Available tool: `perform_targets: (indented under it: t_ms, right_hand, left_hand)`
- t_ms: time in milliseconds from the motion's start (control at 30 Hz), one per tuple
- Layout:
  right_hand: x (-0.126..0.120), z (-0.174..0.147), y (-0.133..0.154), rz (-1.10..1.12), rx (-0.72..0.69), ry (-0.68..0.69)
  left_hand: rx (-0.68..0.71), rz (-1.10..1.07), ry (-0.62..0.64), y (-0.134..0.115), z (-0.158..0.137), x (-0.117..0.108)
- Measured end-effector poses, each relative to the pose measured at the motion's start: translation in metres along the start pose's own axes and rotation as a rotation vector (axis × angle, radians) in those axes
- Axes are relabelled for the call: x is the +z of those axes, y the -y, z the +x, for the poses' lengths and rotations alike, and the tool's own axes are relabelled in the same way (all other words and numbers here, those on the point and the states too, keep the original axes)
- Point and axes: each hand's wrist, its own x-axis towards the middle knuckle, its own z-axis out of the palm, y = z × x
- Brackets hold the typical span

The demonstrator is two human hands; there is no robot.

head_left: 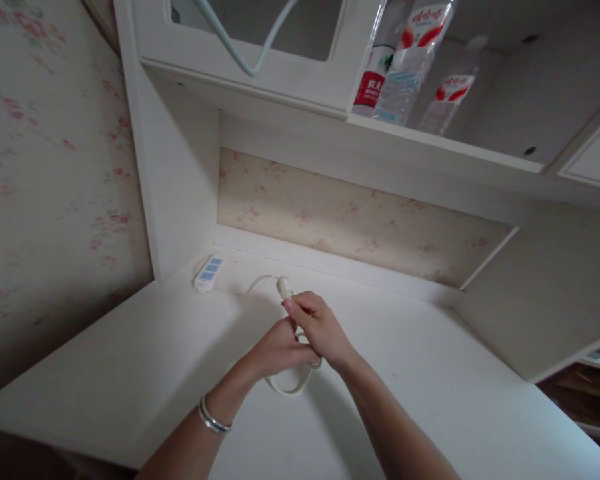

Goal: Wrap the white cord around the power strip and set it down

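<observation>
Cupboard: a white unit [325, 80] across the top, with a framed door at the left and an open shelf [480, 153] at the right.
Desk: a white top [420, 387] below the cupboard, reaching back to a low white ledge [320, 259].
Wall: flowered paper [55, 187] at the left, with a similar strip showing behind the desk.
Rod: a pale blue bent bar [253, 70] in front of the cupboard door.
Bottles: three clear ones with red on their labels [415, 60] on the open shelf, the left two close together.
Right hand: closed [323, 327], gripping the white cord [290, 392], thumb along it just below a thick end [283, 288].
Left hand: curled around the cord [283, 350] just beneath the right hand, its fingers partly hidden.
Cord: held above the middle of the desk, one loop hanging below the hands.
Power strip: white with blue socket faces [209, 273], lying at the desk's back left corner.
Bracelet: silver [213, 417], on the left wrist.
</observation>
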Motion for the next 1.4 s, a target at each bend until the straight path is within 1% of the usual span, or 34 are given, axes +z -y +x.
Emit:
perform_targets:
  t_ms: [67, 133, 200, 233, 300, 367, 467, 500, 567, 667, 700, 767, 833, 900, 1000, 1067, 1100, 1167, 1233, 1300, 1400]
  right_hand:
    - [0.003, 0.002, -0.003, -0.028, 0.008, 0.031]
    - [0.003, 0.003, -0.006, -0.003, 0.06, 0.044]
    - [0.003, 0.003, -0.009, 0.043, 0.113, 0.026]
    - [0.002, 0.002, -0.011, 0.074, 0.13, 0.008]
    - [0.003, -0.001, -0.019, 0.153, 0.14, -0.033]
    - [0.005, -0.006, -0.03, 0.247, 0.143, -0.109]
    - [0.009, -0.018, -0.048, 0.411, 0.185, -0.255]
    - [0.009, -0.022, -0.053, 0.457, 0.202, -0.27]
    - [0.009, -0.028, -0.058, 0.533, 0.223, -0.211]
    - [0.007, -0.033, -0.058, 0.637, 0.231, -0.039]
    - [0.007, -0.034, -0.058, 0.66, 0.24, -0.005]
    - [0.006, -0.035, -0.06, 0.659, 0.263, -0.005]
    - [0.006, -0.035, -0.063, 0.581, 0.258, -0.08]
    - [0.006, -0.035, -0.068, 0.466, 0.215, -0.166]
    - [0.004, -0.035, -0.074, 0.301, 0.115, -0.239]
    - [0.003, -0.035, -0.077, 0.209, 0.042, -0.276]
    - [0.002, -0.035, -0.078, 0.17, 0.007, -0.292]
    - [0.0, -0.035, -0.079, 0.119, -0.039, -0.311]
    - [-0.001, -0.035, -0.077, 0.118, -0.039, -0.306]
    - [-0.001, -0.036, -0.074, 0.127, -0.029, -0.295]
    - [0.0, -0.036, -0.069, 0.086, -0.091, -0.302]
  left_hand:
    - [0.013, 0.039, -0.001, 0.006, 0.002, 0.0]
    - [-0.002, 0.093, 0.008, 0.011, 0.003, -0.001]
    - [-0.033, 0.15, -0.031, 0.016, 0.003, -0.002]
    - [-0.044, 0.172, -0.073, 0.017, 0.003, -0.002]
    - [-0.057, 0.19, -0.147, 0.019, 0.004, -0.002]
    - [-0.066, 0.164, -0.179, 0.018, 0.004, -0.002]
    - [-0.1, 0.086, -0.136, 0.013, 0.004, -0.004]
    - [-0.107, 0.062, -0.117, 0.012, 0.003, -0.004]
    - [-0.122, 0.037, -0.08, 0.01, 0.003, -0.005]
    - [-0.157, 0.02, -0.038, 0.01, 0.001, -0.004]
    - [-0.176, 0.006, -0.019, 0.01, 0.001, -0.004]
    - [-0.208, -0.035, 0.024, 0.012, 0.0, -0.003]
    - [-0.219, -0.059, 0.024, 0.014, 0.001, -0.002]
    - [-0.215, -0.05, -0.075, 0.016, 0.004, -0.002]
    - [-0.244, -0.007, -0.299, 0.023, 0.009, -0.004]
    - [-0.253, 0.095, -0.413, 0.03, 0.012, -0.008]
    - [-0.244, 0.182, -0.452, 0.033, 0.013, -0.012]
    - [-0.218, 0.391, -0.5, 0.037, 0.013, -0.019]
    - [-0.216, 0.57, -0.519, 0.038, 0.012, -0.026]
    - [-0.234, 0.697, -0.543, 0.036, 0.01, -0.031]
    - [-0.226, 0.86, -0.602, 0.03, 0.007, -0.032]
